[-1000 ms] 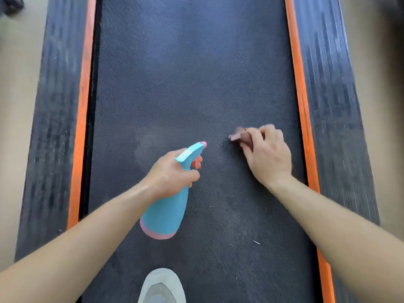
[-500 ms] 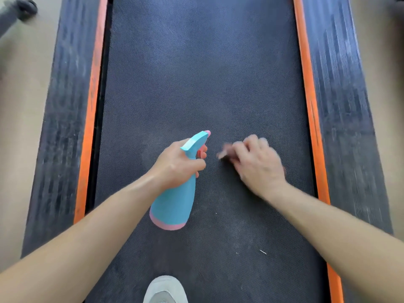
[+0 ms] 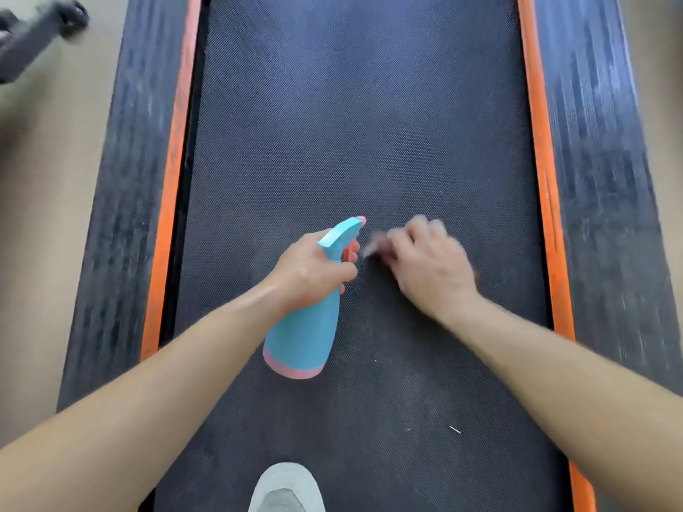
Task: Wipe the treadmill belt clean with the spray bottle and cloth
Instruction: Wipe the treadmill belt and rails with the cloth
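Left hand (image 3: 310,269): fingers wrapped round the neck of the blue spray bottle (image 3: 301,338), held above the treadmill belt (image 3: 351,123), nozzle pointing away. Right hand (image 3: 432,267): curled over the cloth (image 3: 374,246) (blurred), down on the belt just beside the nozzle. Grey shoe (image 3: 286,487) on the belt at the bottom edge.

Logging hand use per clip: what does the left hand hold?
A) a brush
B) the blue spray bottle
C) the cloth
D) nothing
B: the left hand grips the neck of the spray bottle, a finger by its trigger; the blurred cloth is under the right hand on the belt.
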